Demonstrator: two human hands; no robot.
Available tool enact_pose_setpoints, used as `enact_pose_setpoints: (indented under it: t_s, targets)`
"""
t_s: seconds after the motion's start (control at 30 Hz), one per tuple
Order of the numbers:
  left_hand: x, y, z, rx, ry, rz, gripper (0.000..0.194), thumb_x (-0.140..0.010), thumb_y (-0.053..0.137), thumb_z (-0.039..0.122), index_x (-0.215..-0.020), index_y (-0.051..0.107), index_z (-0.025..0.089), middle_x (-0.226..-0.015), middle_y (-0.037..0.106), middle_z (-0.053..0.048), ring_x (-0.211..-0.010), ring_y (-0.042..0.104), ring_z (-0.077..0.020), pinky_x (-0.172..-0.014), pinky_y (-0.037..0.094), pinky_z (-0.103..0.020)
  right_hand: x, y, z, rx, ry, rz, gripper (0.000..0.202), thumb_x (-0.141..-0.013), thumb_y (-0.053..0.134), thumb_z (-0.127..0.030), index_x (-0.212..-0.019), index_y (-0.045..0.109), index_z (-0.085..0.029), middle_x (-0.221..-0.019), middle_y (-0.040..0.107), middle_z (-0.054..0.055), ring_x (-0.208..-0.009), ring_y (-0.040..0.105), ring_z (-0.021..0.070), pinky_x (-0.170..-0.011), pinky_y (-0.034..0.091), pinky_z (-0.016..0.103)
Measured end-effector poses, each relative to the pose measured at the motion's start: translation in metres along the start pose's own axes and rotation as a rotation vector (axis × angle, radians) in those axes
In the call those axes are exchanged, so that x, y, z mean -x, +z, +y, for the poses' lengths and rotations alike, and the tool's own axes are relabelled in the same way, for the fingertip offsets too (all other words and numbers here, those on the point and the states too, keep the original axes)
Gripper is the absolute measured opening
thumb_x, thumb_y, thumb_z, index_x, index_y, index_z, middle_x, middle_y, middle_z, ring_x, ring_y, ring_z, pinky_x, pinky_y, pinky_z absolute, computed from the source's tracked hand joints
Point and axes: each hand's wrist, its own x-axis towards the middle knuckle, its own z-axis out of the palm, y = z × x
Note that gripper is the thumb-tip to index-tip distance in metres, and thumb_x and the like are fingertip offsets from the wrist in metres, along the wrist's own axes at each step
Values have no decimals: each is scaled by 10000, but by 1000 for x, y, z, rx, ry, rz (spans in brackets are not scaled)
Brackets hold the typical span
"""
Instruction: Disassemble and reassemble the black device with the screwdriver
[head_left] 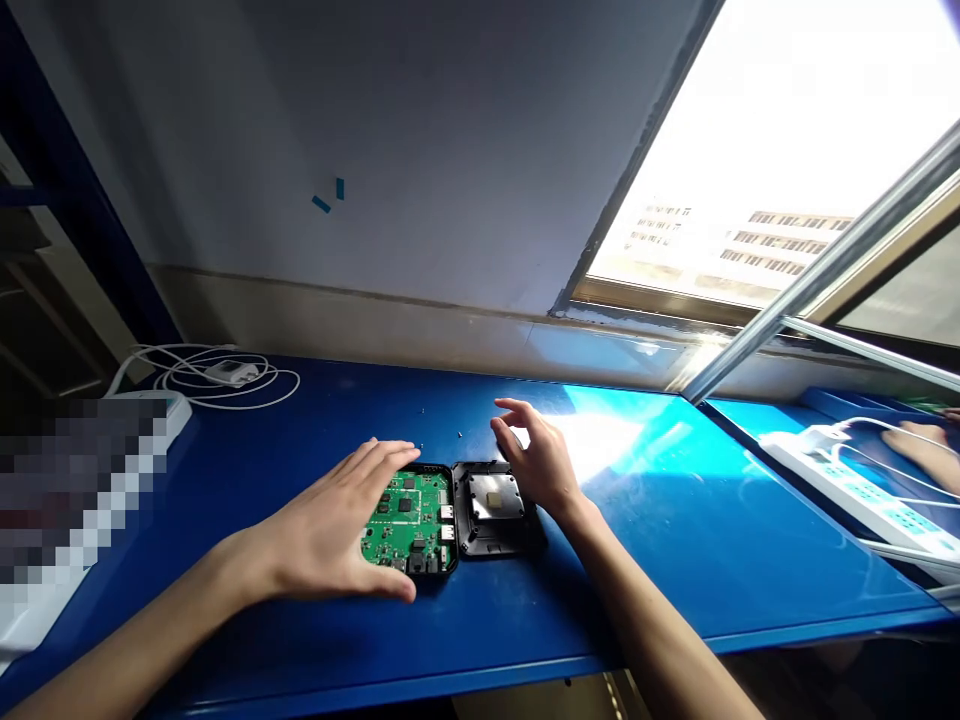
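My left hand point(337, 525) is spread over the left side of an opened black plastic case, fingers on its far edge and thumb by its near edge. A green circuit board point(412, 507) sits in that half of the case, with metal ports along its right side. Beside it lies the black cover point(478, 540), inner side up, with a silver metal plate point(506, 497) and a small tan pad in its middle. My right hand point(544, 460) hovers over the cover's far right corner, thumb and forefinger curved and apart, nothing visible between them. Beyond the case lie tiny screws point(460, 434).
The blue tabletop point(480, 640) ends at a wall with a window. A white cable with an adapter point(232, 373) lies coiled at the back left. A power strip point(862, 490) stands at the right beyond a metal post point(817, 240); another person's hand point(926, 450) shows there.
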Motion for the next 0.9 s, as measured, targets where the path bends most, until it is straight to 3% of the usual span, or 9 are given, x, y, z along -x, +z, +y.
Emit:
enact_pose_setpoints:
  t_s: [0.17, 0.3, 0.5, 0.73, 0.83, 0.9]
  targets:
    - [-31, 13, 35, -96, 100, -48, 1207, -669, 814, 751, -1617, 273, 236, -1692, 301, -180, -1577, 151, -461, -1279, 189, -641, -1, 0, 4, -1, -1, 15, 279, -1005, 544, -386, -1206, 643, -219, -936, 781, 73, -909, 745, 264, -859, 577, 430]
    - [-57, 19, 60, -141, 59, -141, 1172, -716, 802, 622, -1611, 266, 87, -1690, 247, -256, -1577, 107, -464, -1281, 172, -620, -1, -2, 3, -11, -20, 17, 270, -1002, 547, -360, -1207, 636, -209, -937, 778, 79, -902, 739, 265, -870, 574, 437]
    - [-76, 18, 69, -194, -33, -216, 1214, -673, 801, 551, -1602, 238, 9, -1660, 245, -335, -1561, 97, -500, -1251, 228, -634, -1, -4, 2, -29, -18, 9, 260, -997, 570, -335, -1218, 629, -212, -948, 773, 76, -928, 731, 263, -891, 572, 433]
    - [-79, 23, 61, -139, 28, -143, 1220, -640, 800, 504, -1600, 182, 72, -1671, 235, -320, -1556, 41, -537, -1224, 242, -677, 0, -6, 1, -68, 11, -21, 285, -1012, 561, -358, -1244, 629, -207, -973, 766, 79, -966, 720, 259, -924, 558, 441]
    - [-78, 23, 59, -130, 67, -32, 1169, -642, 798, 480, -1570, 195, 104, -1629, 298, -315, -1555, 56, -557, -1193, 261, -724, 0, -7, 2, -98, -1, -70, 345, -1044, 496, -431, -1264, 626, -199, -1041, 767, 97, -1019, 714, 262, -932, 555, 443]
    - [-77, 20, 57, -141, 141, 79, 1128, -620, 817, 435, -1539, 221, 169, -1570, 383, -263, -1536, 172, -547, -1188, 263, -738, 0, -9, 2, -125, -35, -131, 392, -1066, 422, -481, -1245, 642, -210, -1108, 767, 103, -1051, 711, 258, -945, 552, 439]
